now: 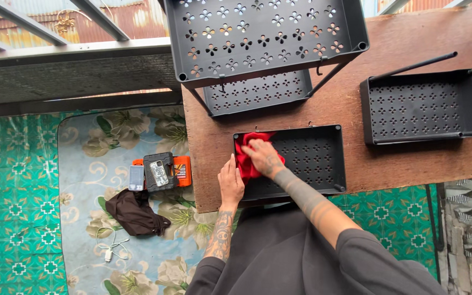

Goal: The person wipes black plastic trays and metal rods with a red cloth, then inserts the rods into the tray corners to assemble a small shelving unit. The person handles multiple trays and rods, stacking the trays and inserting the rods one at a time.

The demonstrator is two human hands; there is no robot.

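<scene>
Right hand (262,155) fingers press red cloth (247,159) underneath.

Both forearms are bare, with dark grey sleeves pushed up to just below the elbows. The same loose dark grey cloth covers the torso at the bottom of the view. The left hand (230,183) carries dark tattoo work on its back, and above its wrist the forearm bears dense dark designs, among them a round figure. The right hand (262,157) is also inked across its back, and behind it broad dark bands ring the forearm.
</scene>
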